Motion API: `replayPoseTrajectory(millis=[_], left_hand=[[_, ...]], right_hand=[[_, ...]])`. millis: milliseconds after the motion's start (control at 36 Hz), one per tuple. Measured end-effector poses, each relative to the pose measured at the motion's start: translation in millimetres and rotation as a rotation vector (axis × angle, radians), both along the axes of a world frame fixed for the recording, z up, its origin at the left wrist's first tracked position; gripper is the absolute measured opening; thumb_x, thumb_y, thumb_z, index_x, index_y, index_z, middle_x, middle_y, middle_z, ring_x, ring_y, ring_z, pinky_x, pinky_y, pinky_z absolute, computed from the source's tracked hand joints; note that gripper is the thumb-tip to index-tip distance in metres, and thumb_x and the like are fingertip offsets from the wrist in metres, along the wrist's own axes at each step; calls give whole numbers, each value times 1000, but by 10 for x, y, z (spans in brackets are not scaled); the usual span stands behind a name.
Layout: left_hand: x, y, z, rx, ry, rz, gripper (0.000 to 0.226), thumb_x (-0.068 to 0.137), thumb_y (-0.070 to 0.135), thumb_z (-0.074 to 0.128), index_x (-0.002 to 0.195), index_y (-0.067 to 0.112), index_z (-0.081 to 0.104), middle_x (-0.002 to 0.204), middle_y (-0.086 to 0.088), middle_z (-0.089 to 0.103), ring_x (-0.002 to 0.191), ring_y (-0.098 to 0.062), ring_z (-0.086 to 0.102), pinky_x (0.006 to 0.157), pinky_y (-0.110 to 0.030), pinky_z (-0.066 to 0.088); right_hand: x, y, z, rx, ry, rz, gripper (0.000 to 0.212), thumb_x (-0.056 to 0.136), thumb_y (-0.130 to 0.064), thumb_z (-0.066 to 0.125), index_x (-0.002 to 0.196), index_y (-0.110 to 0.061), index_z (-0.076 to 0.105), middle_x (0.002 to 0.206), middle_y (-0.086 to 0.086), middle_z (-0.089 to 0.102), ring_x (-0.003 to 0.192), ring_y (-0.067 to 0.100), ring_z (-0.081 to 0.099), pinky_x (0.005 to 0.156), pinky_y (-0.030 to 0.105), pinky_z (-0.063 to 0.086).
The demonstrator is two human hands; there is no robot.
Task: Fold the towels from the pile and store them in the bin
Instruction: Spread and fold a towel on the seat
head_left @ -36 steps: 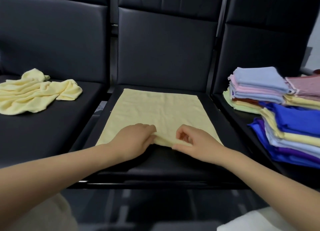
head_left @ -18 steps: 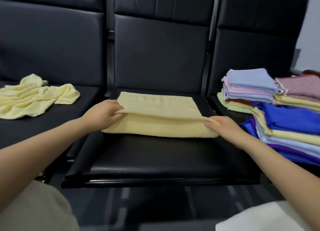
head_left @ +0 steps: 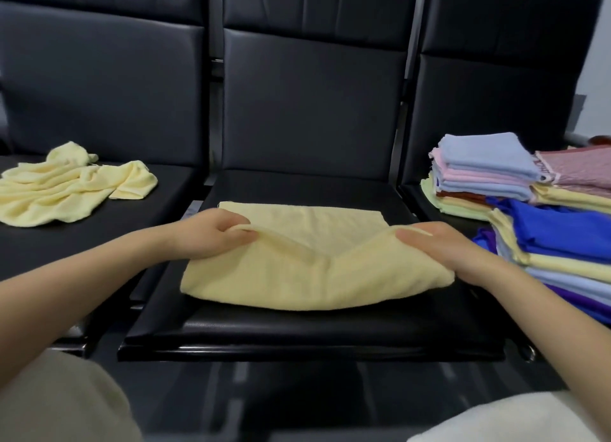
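A pale yellow towel [head_left: 310, 273] lies on the middle black seat [head_left: 297, 329], doubled over with its fold toward me. My left hand [head_left: 211, 236] pinches the upper layer's left corner between thumb and fingers. My right hand [head_left: 439, 243] grips the upper layer's right corner, thumb on top. The raised edge sags in the middle between my hands. A crumpled heap of yellow towels [head_left: 66, 187] rests on the left seat. No bin is in view.
Stacks of folded towels [head_left: 529, 210] in blue, pink, yellow, purple and red cover the right seat. Tall black seat backs [head_left: 310, 104] rise behind all three seats. My legs in light clothing [head_left: 59, 402] show at the bottom.
A second ago both hands pinched the flat towel's near edge. They carried it away from me into a fold, moved apart to the corners, and now lift the upper layer.
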State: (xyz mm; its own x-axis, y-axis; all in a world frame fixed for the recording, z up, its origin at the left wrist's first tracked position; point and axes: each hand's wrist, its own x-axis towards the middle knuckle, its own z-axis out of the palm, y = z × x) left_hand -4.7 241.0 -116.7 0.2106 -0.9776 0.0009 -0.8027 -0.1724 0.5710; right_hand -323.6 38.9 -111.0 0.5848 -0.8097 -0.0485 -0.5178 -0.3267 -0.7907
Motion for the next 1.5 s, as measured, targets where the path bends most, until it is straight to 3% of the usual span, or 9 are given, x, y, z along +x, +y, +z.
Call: replayPoseTrajectory(millis=[194, 417, 528, 750, 861, 972, 1139, 1278, 1500], left_hand=[[325, -162, 82, -54, -50, 165, 21, 97, 31, 54, 85, 18, 66, 82, 4, 63, 78, -11, 58, 66, -24, 44], [571, -525, -56, -116, -162, 293, 21, 96, 28, 52, 96, 14, 67, 91, 1, 67, 86, -14, 60, 71, -27, 46], [679, -717, -144, -202, -211, 410, 27, 96, 27, 49, 93, 5, 65, 88, -7, 67, 85, -25, 61, 66, -35, 44], [848, -735, -399, -201, -160, 584, 41, 99, 33, 47, 136, 16, 47, 130, -13, 48, 113, -27, 52, 89, -38, 44], [696, -693, -423, -194, -145, 563, 39, 100, 32, 45, 134, 16, 49, 135, -14, 45, 124, -29, 43, 93, -38, 40], [438, -608, -399, -242, -239, 461, 34, 99, 30, 45, 131, 19, 52, 136, -8, 45, 129, -24, 36, 97, -37, 38], [63, -572, -390, -223, -256, 277, 25, 98, 34, 46, 113, 24, 64, 118, 3, 53, 119, -15, 42, 96, -31, 39], [38, -576, -473, -96, -246, 201, 26, 94, 39, 54, 117, 27, 58, 106, 7, 47, 99, -12, 52, 86, -27, 45], [146, -648, -326, -100, 256, 315, 23, 99, 30, 45, 111, 19, 61, 83, 6, 59, 71, -11, 55, 70, -25, 46]], right_hand=[[85, -301, -83, 179, -178, -38, 21, 95, -19, 60, 113, -11, 69, 108, 10, 73, 100, 21, 68, 86, 33, 51], [465, -571, -172, 90, -185, -200, 9, 96, -19, 59, 96, -18, 68, 103, 7, 70, 90, 16, 64, 78, 31, 51], [678, -724, -228, -31, -187, -297, 30, 95, -19, 57, 108, 8, 63, 103, 25, 65, 85, 20, 54, 72, 32, 43], [870, -796, -388, -213, 47, -344, 41, 95, -31, 57, 132, -13, 52, 111, 5, 60, 102, 24, 57, 85, 37, 46], [744, -757, -439, -222, 219, -347, 25, 90, -42, 58, 89, -18, 56, 87, 2, 57, 81, 21, 57, 68, 32, 42], [716, -650, -327, -145, 348, -320, 51, 85, -55, 61, 59, -16, 40, 59, -1, 44, 56, 17, 44, 52, 31, 29], [716, -532, -247, -91, 456, -236, 60, 81, -59, 66, 113, -9, 55, 100, 0, 56, 93, 19, 56, 74, 31, 41], [908, -420, -107, 212, 192, -310, 68, 81, -40, 75, 136, -9, 48, 124, 7, 55, 113, 26, 53, 97, 37, 43], [1451, -22, 136, 454, -214, -326, 56, 90, -31, 65, 138, -10, 46, 102, 9, 58, 100, 27, 60, 97, 43, 49]])
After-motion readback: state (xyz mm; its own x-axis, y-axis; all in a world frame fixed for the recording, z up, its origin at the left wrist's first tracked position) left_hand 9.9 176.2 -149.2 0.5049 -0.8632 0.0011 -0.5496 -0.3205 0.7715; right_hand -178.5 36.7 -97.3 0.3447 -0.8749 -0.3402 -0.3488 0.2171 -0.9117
